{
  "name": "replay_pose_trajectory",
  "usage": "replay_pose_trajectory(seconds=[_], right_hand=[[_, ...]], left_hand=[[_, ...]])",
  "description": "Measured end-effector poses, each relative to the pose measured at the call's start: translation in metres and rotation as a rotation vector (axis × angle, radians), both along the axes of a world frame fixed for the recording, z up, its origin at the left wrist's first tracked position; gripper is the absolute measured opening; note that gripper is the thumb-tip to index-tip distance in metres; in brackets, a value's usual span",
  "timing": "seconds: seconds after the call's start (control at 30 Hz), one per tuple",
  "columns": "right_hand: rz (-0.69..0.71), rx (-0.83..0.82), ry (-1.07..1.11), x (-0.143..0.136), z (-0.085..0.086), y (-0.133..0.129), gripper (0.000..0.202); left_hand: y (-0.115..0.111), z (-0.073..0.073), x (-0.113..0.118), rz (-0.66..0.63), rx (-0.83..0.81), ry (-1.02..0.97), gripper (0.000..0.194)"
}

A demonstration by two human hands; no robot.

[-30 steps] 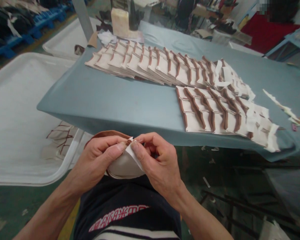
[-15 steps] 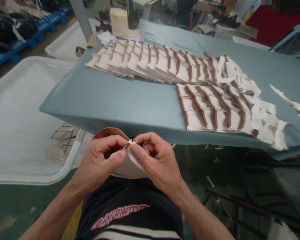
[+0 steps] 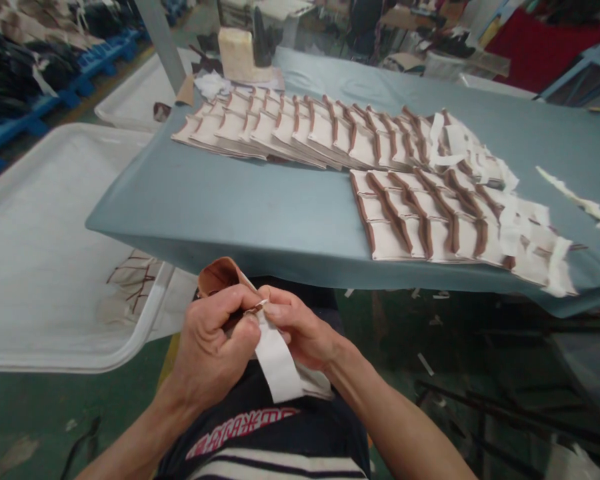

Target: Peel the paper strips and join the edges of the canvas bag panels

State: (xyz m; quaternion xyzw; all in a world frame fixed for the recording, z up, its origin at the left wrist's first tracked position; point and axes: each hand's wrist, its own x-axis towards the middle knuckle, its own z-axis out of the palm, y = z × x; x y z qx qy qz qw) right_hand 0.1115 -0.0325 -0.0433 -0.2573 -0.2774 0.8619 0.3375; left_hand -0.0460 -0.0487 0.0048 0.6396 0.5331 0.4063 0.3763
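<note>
Both hands meet at the edge of a cream and brown fabric piece (image 3: 221,273) in front of my body. My left hand (image 3: 213,340) pinches the fabric edge between thumb and curled fingers. Close against it, my right hand (image 3: 300,325) is closed on the same piece, its fingertips at a small white bit on the edge. A wide white strip (image 3: 280,365) hangs down between the hands. The brown side of the piece curls up behind my left hand, and a cream part shows below my right wrist.
A blue-covered table (image 3: 220,207) holds a long row of cream and brown pieces (image 3: 280,127) and a second row (image 3: 420,217) nearer its front edge. A white tub (image 3: 40,267) stands left. Metal bars lie at lower right.
The fabric piece has turned and its brown part narrowed. The white strip now hangs in full view. My right hand has shifted slightly down and left, and both hands sit a little lower.
</note>
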Motion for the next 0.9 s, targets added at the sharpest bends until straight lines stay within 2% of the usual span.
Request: replay_pose_trajectory(seconds=[0.07,0.17,0.33,0.4,0.5,0.57,0.6,0.67,0.73,0.83,0.9], right_hand=[[0.037,0.030,0.063,-0.001,-0.005,-0.001,0.065],[0.044,0.136,0.027,0.004,-0.008,0.000,0.063],[0.103,0.344,-0.171,0.018,0.005,0.002,0.049],[0.019,0.478,-0.351,0.022,0.013,0.002,0.040],[-0.280,0.777,-0.687,0.031,0.028,0.001,0.025],[-0.451,0.968,-0.780,0.037,0.039,0.003,0.016],[-0.487,1.050,-0.774,0.039,0.045,0.004,0.014],[-0.441,1.207,-0.734,0.041,0.055,0.009,0.023],[-0.314,1.338,-0.707,0.040,0.063,0.015,0.032],[-0.177,1.458,-0.747,0.037,0.067,0.024,0.022],[-0.121,1.457,-0.787,0.034,0.069,0.025,0.020]], left_hand=[[0.000,-0.005,-0.004,-0.077,-0.066,-0.109,0.021],[0.004,-0.008,-0.014,-0.233,-0.134,-0.222,0.020],[0.013,0.006,-0.022,-0.421,-0.219,-0.208,0.018],[0.017,0.014,-0.022,-0.400,-0.152,-0.118,0.020],[0.021,0.024,-0.024,-0.323,-0.026,0.006,0.020],[0.021,0.029,-0.027,-0.325,-0.006,0.043,0.021],[0.021,0.031,-0.028,-0.347,-0.010,0.053,0.021],[0.019,0.035,-0.031,-0.391,-0.004,0.069,0.021],[0.016,0.039,-0.034,-0.391,0.032,0.081,0.021],[0.012,0.044,-0.034,-0.328,0.048,0.109,0.021],[0.011,0.046,-0.033,-0.300,0.016,0.109,0.019]])
